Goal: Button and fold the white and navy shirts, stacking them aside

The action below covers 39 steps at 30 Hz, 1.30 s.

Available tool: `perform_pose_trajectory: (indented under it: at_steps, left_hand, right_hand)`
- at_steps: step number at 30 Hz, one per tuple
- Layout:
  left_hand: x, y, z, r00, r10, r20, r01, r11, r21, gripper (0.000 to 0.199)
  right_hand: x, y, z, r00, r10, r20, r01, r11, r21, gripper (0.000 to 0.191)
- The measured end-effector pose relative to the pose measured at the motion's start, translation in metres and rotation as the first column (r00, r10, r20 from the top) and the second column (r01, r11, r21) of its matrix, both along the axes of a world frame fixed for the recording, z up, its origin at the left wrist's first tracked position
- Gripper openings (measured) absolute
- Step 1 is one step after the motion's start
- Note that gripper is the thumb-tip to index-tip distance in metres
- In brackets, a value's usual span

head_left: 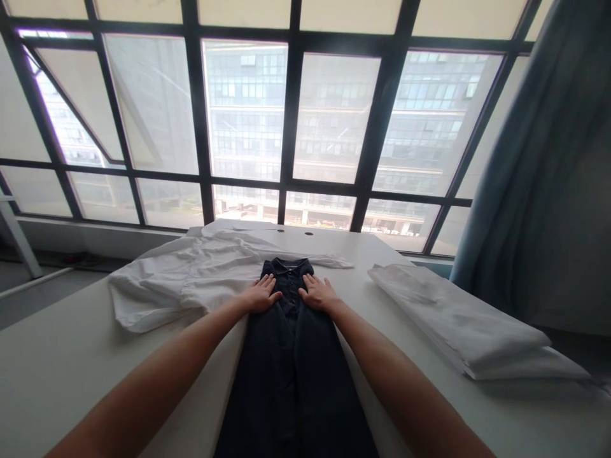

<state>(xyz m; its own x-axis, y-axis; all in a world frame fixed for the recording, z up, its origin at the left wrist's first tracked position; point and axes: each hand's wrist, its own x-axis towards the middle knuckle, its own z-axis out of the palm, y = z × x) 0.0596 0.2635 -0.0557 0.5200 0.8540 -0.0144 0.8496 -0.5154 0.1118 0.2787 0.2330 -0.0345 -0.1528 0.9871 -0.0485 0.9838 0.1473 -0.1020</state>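
A dark navy shirt (289, 356) lies in a long narrow shape down the middle of the white table (191, 381). Its collar points to the window and a row of buttons shows below the collar. My left hand (260, 294) rests flat on the shirt's left shoulder, fingers stretched out. On the opposite shoulder lies my right hand (317, 292), also flat with the thumb turned inward. Neither hand grips the cloth. The shirt's lower end runs out of view at the bottom.
Left of the shirt a crumpled white garment (191, 273) is spread out. Folded white cloth (458, 318) lies on the right. Large windows (245, 108) stand behind the table, and a grey-blue curtain (539, 172) hangs at the right. Two dark round holes mark the table's far end.
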Motion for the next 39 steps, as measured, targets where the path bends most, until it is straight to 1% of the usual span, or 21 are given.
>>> perform_pose_trajectory:
  at_steps: [3,6,8,10,12,13,16,18,20,23,25,28,31,33,37,39]
  left_hand:
    - [0.0,0.01,-0.001,1.0,-0.005,0.007,0.005,1.0,0.019,0.075]
    - [0.001,0.013,-0.002,0.998,-0.025,0.052,0.024,0.999,0.032,0.071]
    - [0.001,0.011,-0.001,0.997,-0.016,0.081,0.012,0.999,0.045,0.069]
    - [0.0,0.003,0.002,0.992,0.005,0.127,-0.016,0.997,0.08,0.065]
    - [-0.006,-0.012,0.007,0.98,-0.014,0.198,-0.014,0.99,0.141,0.061]
    - [-0.012,-0.022,0.009,0.97,-0.051,0.236,0.009,0.984,0.176,0.058]
    - [-0.038,-0.061,0.017,0.927,-0.206,0.313,0.133,0.962,0.239,0.046]
    - [-0.057,-0.09,0.02,0.905,-0.28,0.321,0.212,0.95,0.232,0.039]
    - [-0.071,-0.117,0.024,0.896,-0.334,0.293,0.279,0.936,0.214,0.036]
    - [-0.081,-0.149,0.03,0.893,-0.385,0.234,0.35,0.92,0.177,0.034]
    - [-0.082,-0.166,0.035,0.892,-0.398,0.213,0.38,0.917,0.122,0.035]
    - [-0.084,-0.19,0.044,0.878,-0.427,0.217,0.434,0.901,0.018,0.045]
    - [-0.089,-0.215,0.053,0.843,-0.482,0.242,0.512,0.856,-0.079,0.053]
    - [-0.091,-0.233,0.058,0.819,-0.522,0.239,0.56,0.818,-0.132,0.058]
    - [-0.086,-0.265,0.061,0.789,-0.573,0.22,0.608,0.778,-0.157,0.073]
    - [-0.082,-0.278,0.06,0.78,-0.584,0.224,0.621,0.768,-0.157,0.073]
  right_hand:
    - [0.0,0.013,-0.001,0.996,-0.086,0.033,0.087,0.996,-0.021,0.07]
    - [0.0,0.019,-0.001,0.993,-0.112,0.033,0.113,0.993,-0.018,0.07]
    - [-0.001,0.014,0.0,0.992,-0.129,0.012,0.128,0.99,0.058,0.069]
    - [-0.001,0.003,0.002,0.992,-0.125,-0.016,0.125,0.971,0.202,0.064]
    - [0.004,-0.016,0.005,0.995,-0.089,-0.047,0.1,0.94,0.326,0.056]
    - [0.009,-0.027,0.007,0.996,-0.061,-0.064,0.08,0.929,0.362,0.051]
    - [0.028,-0.067,0.012,0.994,0.017,-0.108,0.027,0.918,0.396,0.04]
    - [0.039,-0.096,0.014,0.989,0.096,-0.112,-0.044,0.916,0.4,0.04]
    - [0.046,-0.125,0.015,0.976,0.19,-0.104,-0.137,0.913,0.383,0.047]
    - [0.046,-0.165,0.018,0.951,0.293,-0.096,-0.251,0.916,0.312,0.053]
    - [0.043,-0.188,0.023,0.941,0.32,-0.108,-0.289,0.928,0.234,0.051]
    - [0.042,-0.217,0.036,0.93,0.332,-0.156,-0.32,0.942,0.099,0.049]
    - [0.045,-0.241,0.047,0.916,0.334,-0.223,-0.346,0.938,-0.015,0.057]
    - [0.047,-0.254,0.052,0.899,0.348,-0.267,-0.372,0.927,-0.042,0.062]
    - [0.045,-0.274,0.054,0.841,0.43,-0.328,-0.473,0.879,-0.062,0.068]
    - [0.042,-0.282,0.052,0.819,0.469,-0.33,-0.519,0.851,-0.081,0.067]
